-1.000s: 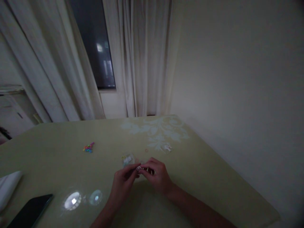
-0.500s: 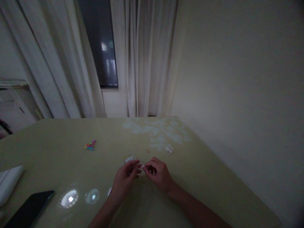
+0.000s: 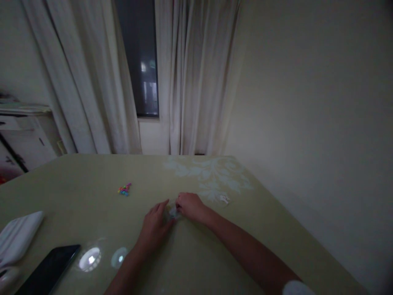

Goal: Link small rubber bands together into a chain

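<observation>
A small clear plastic bag (image 3: 172,212) with something pale and a bit of yellow in it lies on the table between my hands. My left hand (image 3: 153,227) holds it from the left, thumb at the near edge and fingers at the far edge. At its right edge, my right hand (image 3: 190,207) is closed in a pinch; what the fingertips hold is hidden. Right of that hand lies a small white piece (image 3: 224,199), apparently in clear plastic. A little heap of bright multicoloured pieces (image 3: 124,189) sits farther left.
A dark phone or tablet (image 3: 49,268) lies at the near left of the glossy table (image 3: 196,262), with a white padded object (image 3: 20,235) beyond it. Lamp reflections (image 3: 90,259) shine on the tabletop. Curtains (image 3: 190,82) and a wall (image 3: 313,102) border the table.
My hands have separated from the small white thing both were pinching. Both now work at the plastic bag, the right hand slightly farther forward. The view has turned a little left.
</observation>
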A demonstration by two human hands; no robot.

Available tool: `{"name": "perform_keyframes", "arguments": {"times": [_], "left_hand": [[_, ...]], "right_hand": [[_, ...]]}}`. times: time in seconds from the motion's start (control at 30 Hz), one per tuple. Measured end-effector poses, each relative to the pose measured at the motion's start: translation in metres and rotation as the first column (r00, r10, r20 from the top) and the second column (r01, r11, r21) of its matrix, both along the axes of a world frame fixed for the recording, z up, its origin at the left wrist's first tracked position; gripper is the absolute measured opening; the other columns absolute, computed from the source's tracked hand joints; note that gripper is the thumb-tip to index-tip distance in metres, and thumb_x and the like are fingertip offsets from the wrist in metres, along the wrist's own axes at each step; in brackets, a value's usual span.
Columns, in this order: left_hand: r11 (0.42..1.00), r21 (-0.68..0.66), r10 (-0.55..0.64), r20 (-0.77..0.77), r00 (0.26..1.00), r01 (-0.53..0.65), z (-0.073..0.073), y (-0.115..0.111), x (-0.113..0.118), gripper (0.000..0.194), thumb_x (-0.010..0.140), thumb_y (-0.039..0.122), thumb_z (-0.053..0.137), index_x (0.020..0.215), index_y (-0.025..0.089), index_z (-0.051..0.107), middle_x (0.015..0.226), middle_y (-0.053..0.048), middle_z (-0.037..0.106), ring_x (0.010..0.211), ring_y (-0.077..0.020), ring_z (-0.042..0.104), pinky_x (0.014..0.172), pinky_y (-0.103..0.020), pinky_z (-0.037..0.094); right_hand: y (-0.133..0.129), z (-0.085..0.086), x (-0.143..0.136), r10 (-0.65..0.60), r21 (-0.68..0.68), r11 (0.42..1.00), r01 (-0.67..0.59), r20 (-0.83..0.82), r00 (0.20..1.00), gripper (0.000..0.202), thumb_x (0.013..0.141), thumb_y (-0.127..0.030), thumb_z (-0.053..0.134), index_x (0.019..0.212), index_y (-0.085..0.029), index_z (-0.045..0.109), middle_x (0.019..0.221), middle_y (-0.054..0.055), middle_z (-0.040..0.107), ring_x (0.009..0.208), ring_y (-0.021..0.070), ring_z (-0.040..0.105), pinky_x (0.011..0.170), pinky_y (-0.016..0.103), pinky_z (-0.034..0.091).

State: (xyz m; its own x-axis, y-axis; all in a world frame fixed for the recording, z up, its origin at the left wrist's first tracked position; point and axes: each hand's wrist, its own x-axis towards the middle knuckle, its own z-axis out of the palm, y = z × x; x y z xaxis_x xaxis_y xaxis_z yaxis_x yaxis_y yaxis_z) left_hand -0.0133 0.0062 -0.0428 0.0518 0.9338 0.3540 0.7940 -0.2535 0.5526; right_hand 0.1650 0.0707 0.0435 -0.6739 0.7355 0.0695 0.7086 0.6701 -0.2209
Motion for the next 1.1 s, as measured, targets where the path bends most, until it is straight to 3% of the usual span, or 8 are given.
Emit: {"name": "perform_keyframes", "arguments": {"times": [0.1,0.23,0.37,0.43,0.53,0.7,0.87,1.1], "left_hand": [[1.0,-0.02,-0.003,-0.014,1.0,0.003,0.005,-0.001,0.002,0.06,0.087,0.034,0.064,0.143,0.012,0.056,0.133,-0.02,0.068,0.122,-0.0344,0.065,0.103,-0.047,0.05],[0.998,-0.066,0.016,-0.048,0.999,-0.019,0.006,-0.001,-0.003,0.065,0.087,0.033,0.063,0.146,0.008,0.052,0.137,-0.022,0.066,0.125,-0.0357,0.062,0.105,-0.047,0.048],[0.998,0.01,0.06,-0.12,0.991,-0.059,0.01,-0.008,-0.001,0.07,0.082,0.032,0.07,0.147,0.012,0.052,0.142,-0.02,0.063,0.127,-0.0375,0.058,0.106,-0.049,0.046],[0.993,0.113,0.053,-0.154,0.987,-0.036,0.013,-0.014,0.009,0.059,0.086,0.03,0.068,0.143,0.018,0.057,0.145,-0.016,0.062,0.13,-0.0364,0.056,0.106,-0.05,0.045],[0.98,0.162,-0.071,-0.268,0.961,0.117,0.009,-0.021,0.036,0.041,0.096,0.021,0.056,0.136,0.027,0.065,0.14,-0.01,0.068,0.124,-0.0342,0.06,0.101,-0.051,0.045],[0.949,0.08,-0.254,-0.385,0.887,0.306,-0.002,-0.029,0.066,0.049,0.092,0.004,0.05,0.134,0.023,0.068,0.139,-0.013,0.07,0.122,-0.0345,0.063,0.101,-0.051,0.046],[0.915,-0.077,-0.403,-0.254,0.88,0.397,0.012,-0.04,0.062,0.031,0.096,0.007,0.05,0.101,0.023,0.076,0.105,-0.008,0.077,0.099,-0.0269,0.071,0.09,-0.039,0.053],[0.917,-0.16,-0.365,0.033,0.931,0.365,0.018,-0.041,0.055,0.024,0.096,0.021,0.051,0.09,0.023,0.074,0.092,-0.008,0.073,0.087,-0.0249,0.072,0.08,-0.034,0.054]], "right_hand": [[0.0,0.001,0.002,0.065,-0.024,0.998,-0.063,0.049,0.997,0.014,0.084,-0.011,0.073,0.081,-0.022,0.081,0.085,0.007,0.073,0.076,0.0229,0.066,0.065,0.029,0.045],[-0.003,0.01,0.024,0.136,0.009,0.991,-0.136,0.016,0.991,0.015,0.092,-0.016,0.068,0.088,-0.023,0.08,0.092,0.006,0.072,0.081,0.0212,0.066,0.067,0.028,0.045],[-0.014,0.004,0.066,-0.064,0.024,0.997,0.07,-0.188,0.98,0.015,0.099,-0.018,0.063,0.099,-0.019,0.078,0.099,0.007,0.071,0.088,0.0184,0.066,0.078,0.027,0.046],[-0.022,-0.007,0.091,-0.177,-0.029,0.984,0.176,-0.243,0.954,0.014,0.098,-0.016,0.063,0.1,-0.019,0.077,0.101,0.007,0.071,0.092,0.0185,0.067,0.081,0.027,0.046],[-0.029,-0.028,0.123,-0.329,-0.102,0.944,0.312,-0.28,0.902,0.012,0.095,-0.014,0.066,0.098,-0.017,0.077,0.099,0.008,0.072,0.087,0.0182,0.067,0.079,0.027,0.047],[-0.028,-0.046,0.136,-0.368,-0.129,0.929,0.346,-0.269,0.89,0.012,0.094,-0.012,0.068,0.1,-0.016,0.076,0.102,0.008,0.072,0.094,0.02,0.067,0.083,0.028,0.047],[-0.031,-0.05,0.127,-0.348,-0.086,0.938,0.337,-0.186,0.919,0.011,0.097,-0.013,0.063,0.097,-0.016,0.073,0.103,0.009,0.072,0.092,0.0203,0.067,0.081,0.028,0.045],[-0.035,-0.048,0.127,-0.359,-0.174,0.93,0.323,-0.258,0.897,0.004,0.091,-0.017,0.071,0.095,-0.016,0.072,0.096,0.007,0.072,0.084,0.0177,0.065,0.074,0.026,0.044]]}}
